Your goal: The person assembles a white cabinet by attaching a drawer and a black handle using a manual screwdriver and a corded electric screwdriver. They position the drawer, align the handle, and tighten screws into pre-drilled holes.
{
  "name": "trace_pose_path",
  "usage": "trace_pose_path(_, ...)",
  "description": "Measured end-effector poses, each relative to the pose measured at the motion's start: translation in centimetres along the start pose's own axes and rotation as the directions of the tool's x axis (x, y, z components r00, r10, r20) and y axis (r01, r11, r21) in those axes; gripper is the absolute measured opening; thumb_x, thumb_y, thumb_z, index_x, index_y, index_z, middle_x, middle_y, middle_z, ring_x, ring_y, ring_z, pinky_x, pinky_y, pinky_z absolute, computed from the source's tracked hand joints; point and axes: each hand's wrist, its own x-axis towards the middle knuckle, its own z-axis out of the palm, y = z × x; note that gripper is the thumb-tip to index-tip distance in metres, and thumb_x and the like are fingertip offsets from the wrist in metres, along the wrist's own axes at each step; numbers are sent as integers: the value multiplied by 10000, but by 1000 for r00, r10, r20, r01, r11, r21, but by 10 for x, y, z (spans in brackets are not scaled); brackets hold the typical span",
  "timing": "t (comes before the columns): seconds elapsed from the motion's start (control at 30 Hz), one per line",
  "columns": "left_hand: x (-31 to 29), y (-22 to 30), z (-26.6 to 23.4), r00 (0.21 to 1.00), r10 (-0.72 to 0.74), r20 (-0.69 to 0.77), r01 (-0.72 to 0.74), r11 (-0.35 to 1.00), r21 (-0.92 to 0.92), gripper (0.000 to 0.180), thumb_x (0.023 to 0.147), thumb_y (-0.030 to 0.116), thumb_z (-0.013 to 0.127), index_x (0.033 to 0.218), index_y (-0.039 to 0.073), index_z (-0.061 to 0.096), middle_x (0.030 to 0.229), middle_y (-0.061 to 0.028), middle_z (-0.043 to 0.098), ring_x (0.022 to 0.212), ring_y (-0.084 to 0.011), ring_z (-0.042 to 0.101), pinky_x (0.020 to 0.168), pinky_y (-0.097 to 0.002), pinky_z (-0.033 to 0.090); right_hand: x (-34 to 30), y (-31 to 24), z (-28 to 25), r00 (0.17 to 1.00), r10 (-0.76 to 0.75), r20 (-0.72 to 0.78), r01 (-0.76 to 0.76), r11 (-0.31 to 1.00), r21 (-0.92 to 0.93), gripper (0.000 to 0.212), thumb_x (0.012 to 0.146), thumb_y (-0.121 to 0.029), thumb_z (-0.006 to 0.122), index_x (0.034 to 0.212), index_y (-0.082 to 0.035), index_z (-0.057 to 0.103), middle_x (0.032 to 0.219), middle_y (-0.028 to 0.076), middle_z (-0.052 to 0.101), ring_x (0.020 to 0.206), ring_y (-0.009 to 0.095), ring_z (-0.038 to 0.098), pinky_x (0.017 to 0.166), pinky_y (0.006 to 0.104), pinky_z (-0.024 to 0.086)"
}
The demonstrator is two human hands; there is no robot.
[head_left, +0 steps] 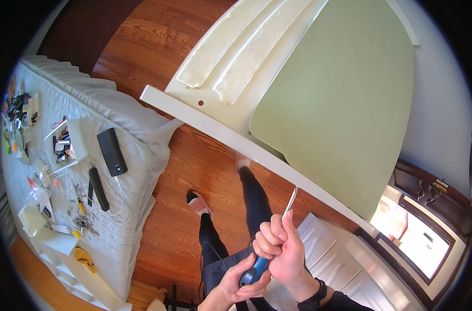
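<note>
Both of my hands hold a screwdriver (pixel 255 271) with a blue and black handle, in front of my body at the lower middle. My left hand (pixel 235 282) wraps round the lower end of the handle. My right hand (pixel 283 248), with a dark band on its wrist, is closed higher up, with its thumb along the metal shaft. The bare shaft points up and away from me. Its tip ends close to the near edge of a large white furniture panel (pixel 198 123); whether they touch I cannot tell. A pale green board (pixel 339 98) lies on that panel.
Left stands a mattress (pixel 137 171) with a white cover. On it lie a black power bank (pixel 112 152), a white box (pixel 78 137) of small items, a black tool (pixel 97 189) and loose hardware. White drawers (pixel 324 249) stand at the lower right; wooden floor (pixel 189 160) lies between.
</note>
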Motion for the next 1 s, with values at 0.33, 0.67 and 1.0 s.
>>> trace_pose_path(0.33, 3, 0, 14, 576, 818, -13, 80, -41, 996, 251, 848, 211, 715, 784, -10, 612, 536, -65, 553, 412, -163, 537, 417, -272, 397, 41, 11, -25, 777, -36, 628, -342, 814, 470, 478, 1005, -444, 380, 628, -150, 363, 530, -68, 272, 448, 49, 255, 447, 213, 263)
trace_pose_path(0.67, -1, -10, 12, 781, 580, -231, -123, 505, 854, 421, 941, 389, 574, 810, -12, 572, 452, -44, 452, 359, -107, 435, 362, -236, 329, 1, 2, 9, 996, -85, -14, 85, 996, 0, 380, 1022, -413, 363, 754, -144, 389, 639, -53, 258, 557, 71, 247, 541, 234, 291)
trace_pose_path(1.0, -4, -1, 12, 892, 356, -278, -125, 786, 605, 547, 977, 479, 441, 839, -37, 562, 477, -27, 436, 349, -64, 306, 349, -199, 237, 14, 7, -23, 944, 24, 330, -159, 908, 389, 395, 1035, -388, 316, 731, -142, 371, 593, -54, 220, 507, 74, 199, 489, 225, 253)
